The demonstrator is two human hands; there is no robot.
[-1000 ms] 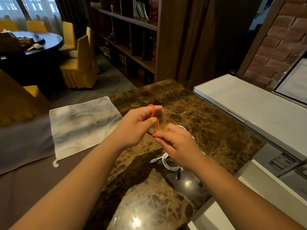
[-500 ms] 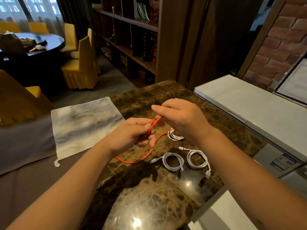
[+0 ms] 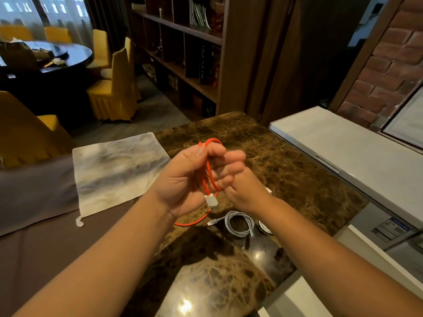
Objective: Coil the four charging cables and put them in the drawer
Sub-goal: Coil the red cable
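Above the brown marble tabletop (image 3: 286, 156), the left hand (image 3: 183, 179) gripped the half-wound orange charging cable (image 3: 209, 170); the right hand (image 3: 242, 191) pinched its strand. Even, snug loops would serve best.

Orange-red cable (image 3: 208, 177) with white plug (image 3: 211, 200), white coiled cable (image 3: 240, 223), brown-veined marble counter (image 3: 286, 170), yellow chairs (image 3: 114, 88).

both hands raised together, left hand (image 3: 183, 179) curled, right hand (image 3: 246, 193) fingers pinched.
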